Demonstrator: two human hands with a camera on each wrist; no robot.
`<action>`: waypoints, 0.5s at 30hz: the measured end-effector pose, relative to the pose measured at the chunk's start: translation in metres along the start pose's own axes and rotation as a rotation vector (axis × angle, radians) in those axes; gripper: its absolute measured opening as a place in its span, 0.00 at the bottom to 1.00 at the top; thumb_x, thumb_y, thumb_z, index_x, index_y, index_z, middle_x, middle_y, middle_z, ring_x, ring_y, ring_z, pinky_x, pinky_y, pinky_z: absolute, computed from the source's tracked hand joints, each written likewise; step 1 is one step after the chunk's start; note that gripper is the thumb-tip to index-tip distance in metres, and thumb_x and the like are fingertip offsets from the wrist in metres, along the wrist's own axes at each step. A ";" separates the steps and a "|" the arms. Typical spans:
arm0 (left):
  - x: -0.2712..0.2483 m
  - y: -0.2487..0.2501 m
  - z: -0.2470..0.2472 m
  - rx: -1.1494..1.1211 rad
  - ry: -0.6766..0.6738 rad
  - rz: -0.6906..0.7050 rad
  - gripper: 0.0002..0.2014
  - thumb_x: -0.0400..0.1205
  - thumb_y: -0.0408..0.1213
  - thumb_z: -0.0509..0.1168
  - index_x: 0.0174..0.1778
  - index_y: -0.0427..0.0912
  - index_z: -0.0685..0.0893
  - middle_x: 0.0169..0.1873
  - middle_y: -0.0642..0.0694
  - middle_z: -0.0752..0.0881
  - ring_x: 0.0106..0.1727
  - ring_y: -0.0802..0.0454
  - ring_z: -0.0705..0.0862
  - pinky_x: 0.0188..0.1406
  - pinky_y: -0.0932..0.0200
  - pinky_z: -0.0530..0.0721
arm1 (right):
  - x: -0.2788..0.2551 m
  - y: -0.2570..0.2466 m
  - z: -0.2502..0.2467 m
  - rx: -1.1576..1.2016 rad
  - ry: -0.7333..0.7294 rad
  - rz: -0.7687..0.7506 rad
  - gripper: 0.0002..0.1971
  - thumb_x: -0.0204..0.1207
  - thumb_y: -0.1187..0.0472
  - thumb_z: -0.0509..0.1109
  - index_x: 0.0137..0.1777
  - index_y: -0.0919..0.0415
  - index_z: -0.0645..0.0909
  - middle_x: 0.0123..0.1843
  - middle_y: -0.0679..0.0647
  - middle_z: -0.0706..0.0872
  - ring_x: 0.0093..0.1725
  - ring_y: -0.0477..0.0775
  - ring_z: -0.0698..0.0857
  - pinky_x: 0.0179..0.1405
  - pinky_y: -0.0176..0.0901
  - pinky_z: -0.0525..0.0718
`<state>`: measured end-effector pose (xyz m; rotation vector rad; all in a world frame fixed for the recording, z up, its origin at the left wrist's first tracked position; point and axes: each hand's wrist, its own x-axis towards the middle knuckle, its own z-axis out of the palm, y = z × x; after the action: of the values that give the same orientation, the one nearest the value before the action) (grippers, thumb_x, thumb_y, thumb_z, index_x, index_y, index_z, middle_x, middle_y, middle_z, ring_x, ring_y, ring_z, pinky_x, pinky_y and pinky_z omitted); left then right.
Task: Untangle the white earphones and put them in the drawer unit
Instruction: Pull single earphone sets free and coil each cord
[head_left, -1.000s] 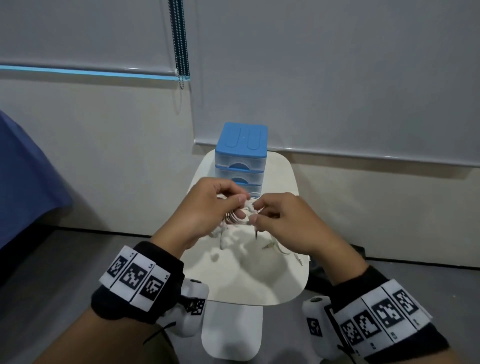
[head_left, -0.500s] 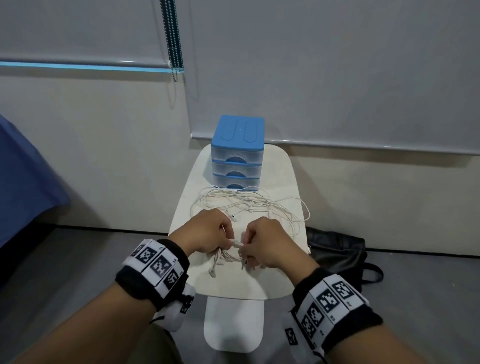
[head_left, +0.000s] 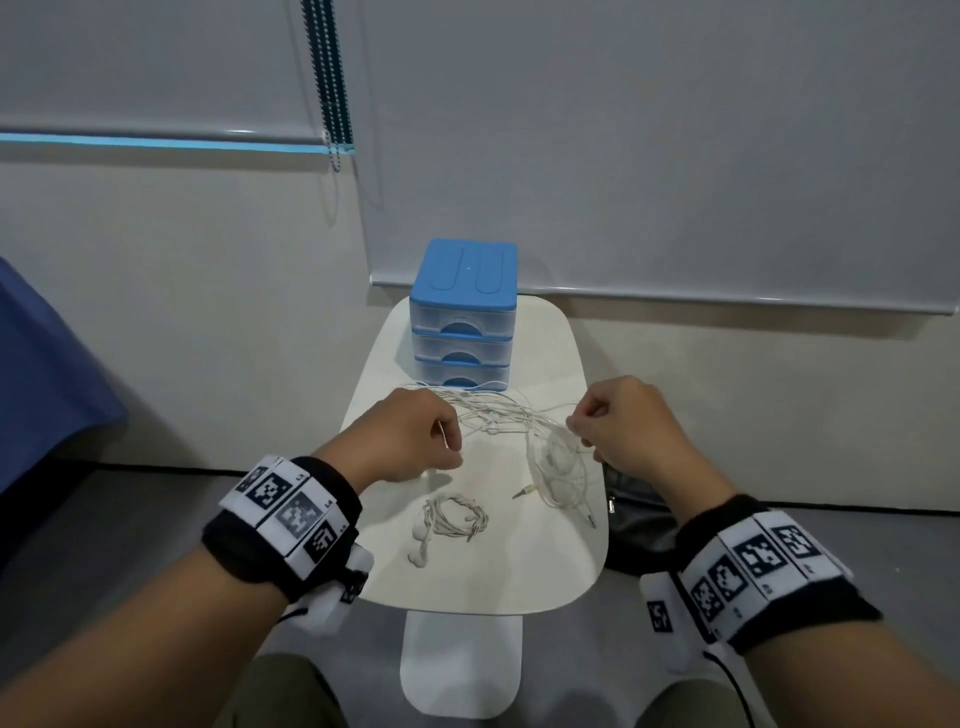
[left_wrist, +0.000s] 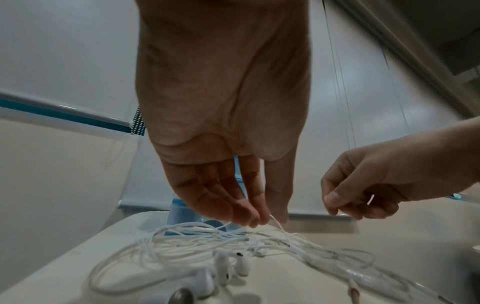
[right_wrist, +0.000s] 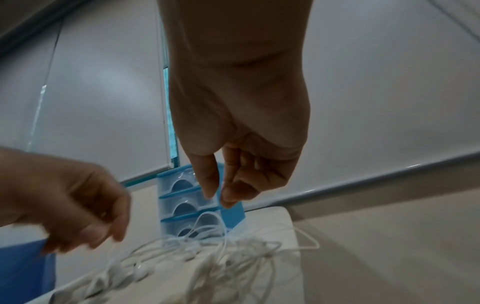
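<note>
A loose tangle of white earphones (head_left: 509, 421) (left_wrist: 207, 242) (right_wrist: 233, 246) lies mid-table, in front of the blue three-drawer unit (head_left: 462, 322) (right_wrist: 182, 205), whose drawers are all closed. A separate coiled white earphone set (head_left: 452, 519) rests nearer me, untouched. My left hand (head_left: 415, 441) (left_wrist: 259, 220) pinches one cable of the tangle at its left side. My right hand (head_left: 587, 431) (right_wrist: 217, 197) hovers at the tangle's right side with thumb and forefinger nearly together; no cable shows clearly between them.
The small white table (head_left: 519, 582) stands against the wall on a white pedestal. A black bag (head_left: 639, 519) lies on the floor to its right. Blue fabric (head_left: 41, 374) hangs at far left. A bead chain (head_left: 332, 78) dangles from the blinds.
Both hands let go of the coiled set at the table's front, then moved forward and apart to the tangle. The left hand has taken a cable.
</note>
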<state>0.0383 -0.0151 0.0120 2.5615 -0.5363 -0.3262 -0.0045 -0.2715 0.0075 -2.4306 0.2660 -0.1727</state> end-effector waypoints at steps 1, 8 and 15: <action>0.003 0.004 -0.002 -0.011 0.003 0.003 0.04 0.77 0.39 0.79 0.41 0.49 0.90 0.39 0.51 0.90 0.36 0.48 0.90 0.36 0.56 0.89 | 0.002 -0.003 0.004 -0.040 -0.043 -0.001 0.09 0.74 0.58 0.79 0.32 0.56 0.86 0.34 0.51 0.90 0.35 0.56 0.89 0.40 0.46 0.89; 0.026 0.024 -0.001 0.175 -0.158 0.136 0.08 0.81 0.42 0.76 0.54 0.50 0.90 0.43 0.56 0.86 0.34 0.64 0.82 0.33 0.68 0.76 | -0.003 -0.023 0.052 -0.453 -0.359 0.035 0.24 0.62 0.46 0.85 0.52 0.55 0.82 0.51 0.51 0.82 0.52 0.58 0.86 0.47 0.44 0.84; 0.042 0.032 -0.012 0.324 -0.113 0.246 0.28 0.80 0.44 0.78 0.75 0.60 0.76 0.61 0.51 0.74 0.61 0.51 0.76 0.63 0.52 0.80 | 0.001 -0.027 0.034 -0.207 -0.223 -0.051 0.04 0.74 0.60 0.69 0.44 0.55 0.85 0.48 0.54 0.89 0.51 0.59 0.87 0.48 0.46 0.86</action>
<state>0.0700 -0.0540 0.0335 2.7519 -1.0089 -0.3189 0.0073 -0.2300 -0.0009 -2.6349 0.1272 0.1092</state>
